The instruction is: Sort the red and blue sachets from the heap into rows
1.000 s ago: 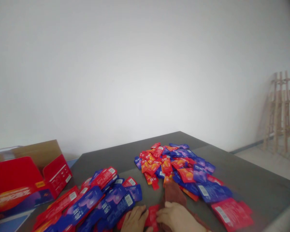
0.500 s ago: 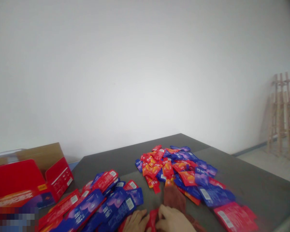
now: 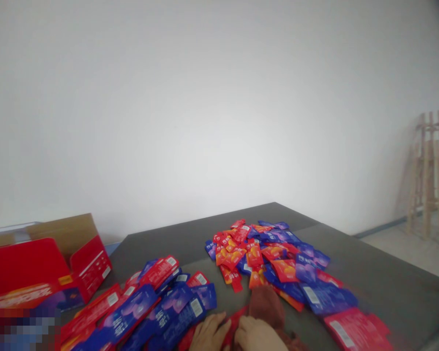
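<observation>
We record a grey desk [image 3: 380, 273] running from the lower left to the right edge, set against a plain white wall [image 3: 205, 107]. A wooden rack [image 3: 433, 170] leans at the wall on the far right, well apart from the desk.

At the left edge stands an open red carton [image 3: 40, 270] with its brown flap raised; its lower left corner is blurred out.

Two heaps of packets lie on the desk. The far heap [image 3: 274, 258], mixed red, orange and blue, sits at the centre right. The near heap [image 3: 146, 307], mostly long blue and red packets, lies between the carton and our hands.

A dark red cloth [image 3: 266, 304] lies bunched just beyond our right hand, touching it.

Our left hand [image 3: 210, 334] and right hand [image 3: 258, 336] rest side by side at the bottom edge, both partly cut off. Between them lies a red packet [image 3: 237, 317], on the desk just before the cloth. The fingers of both hands curl onto it and touch it, but we cannot tell whether either grip is closed upon it.
</observation>
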The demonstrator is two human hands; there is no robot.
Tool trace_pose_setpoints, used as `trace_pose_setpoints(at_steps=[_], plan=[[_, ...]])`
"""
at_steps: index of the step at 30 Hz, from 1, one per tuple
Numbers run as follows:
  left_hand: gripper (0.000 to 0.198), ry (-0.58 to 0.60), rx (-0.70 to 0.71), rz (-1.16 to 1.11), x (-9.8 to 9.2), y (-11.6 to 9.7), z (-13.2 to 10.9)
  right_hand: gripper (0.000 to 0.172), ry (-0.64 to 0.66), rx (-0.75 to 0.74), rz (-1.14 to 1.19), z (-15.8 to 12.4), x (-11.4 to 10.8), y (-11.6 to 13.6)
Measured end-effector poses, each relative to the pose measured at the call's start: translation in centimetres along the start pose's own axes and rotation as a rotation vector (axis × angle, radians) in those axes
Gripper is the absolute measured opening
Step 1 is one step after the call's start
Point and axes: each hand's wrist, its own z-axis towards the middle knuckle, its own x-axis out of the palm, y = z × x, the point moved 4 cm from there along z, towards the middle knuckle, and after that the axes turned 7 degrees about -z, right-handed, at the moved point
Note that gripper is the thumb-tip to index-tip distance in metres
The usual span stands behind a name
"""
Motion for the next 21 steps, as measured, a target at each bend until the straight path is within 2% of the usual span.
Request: trace_pose_setpoints(at_steps=[4, 9, 14, 18, 21], plan=[[0.072, -0.019, -0.019, -0.017, 0.4, 0.6, -0.4, 0.007, 0.001, -0.104, -0.031, -0.9, 0.3, -0.3], [0.069, 0.060, -0.063, -0.093, 0.2, 0.5, -0.3, 0.001, 0.023, -0.094, -0.056, -2.0, -0.7, -2.2], [0.076, 0.093, -0.136, -0.129, 0.2, 0.2, 0.1, 0.005, 0.028, -0.213, -0.134, 0.7, -1.0, 0.7], [0.077, 0.045, -0.164, -0.096, 0.5, 0.4, 0.1, 0.011, 0.069, -0.169, -0.162, 1.7, -1.1, 1.8], [0.080, 0.046, -0.137, -0.067, 0.9, 0.5, -0.1, 0.015, 0.095, -0.036, -0.119, 1.1, -1.7, 0.2]])
